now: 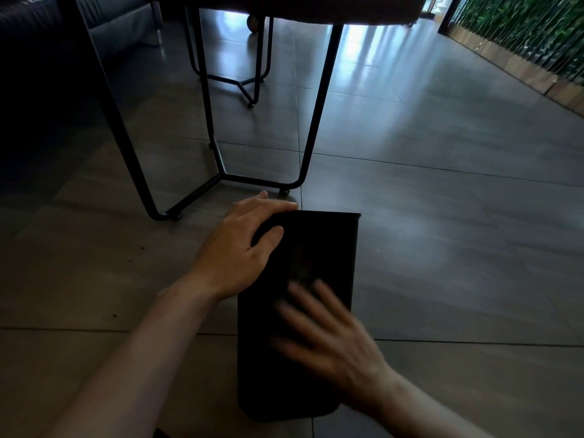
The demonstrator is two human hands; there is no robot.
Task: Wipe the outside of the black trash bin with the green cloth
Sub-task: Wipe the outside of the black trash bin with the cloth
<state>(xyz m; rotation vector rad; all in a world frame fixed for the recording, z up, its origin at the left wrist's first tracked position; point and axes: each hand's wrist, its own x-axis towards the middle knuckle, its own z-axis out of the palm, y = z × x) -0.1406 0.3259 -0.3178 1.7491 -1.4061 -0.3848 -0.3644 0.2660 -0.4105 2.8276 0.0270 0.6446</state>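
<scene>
Dim room. Large grey floor tiles (442, 216) with window glare at far end. Black metal table legs (218, 128) ahead. Dark sofa (104, 23) far left corner. Green plant wall (521, 33) along right edge.

One black trash bin (300, 314); two hands: left hand (243, 248), right hand (328, 336); two black-legged tables (221, 172).

The black trash bin (300, 311) looks like smooth, dull plastic with almost no shine. The green cloth (301, 265) on it is only a dim, soft-looking patch, too dark to tell more. The floor (442, 216) is made of big grey tiles, smooth and shiny where light falls. The table legs (319, 105) look like thin black metal rods.
</scene>
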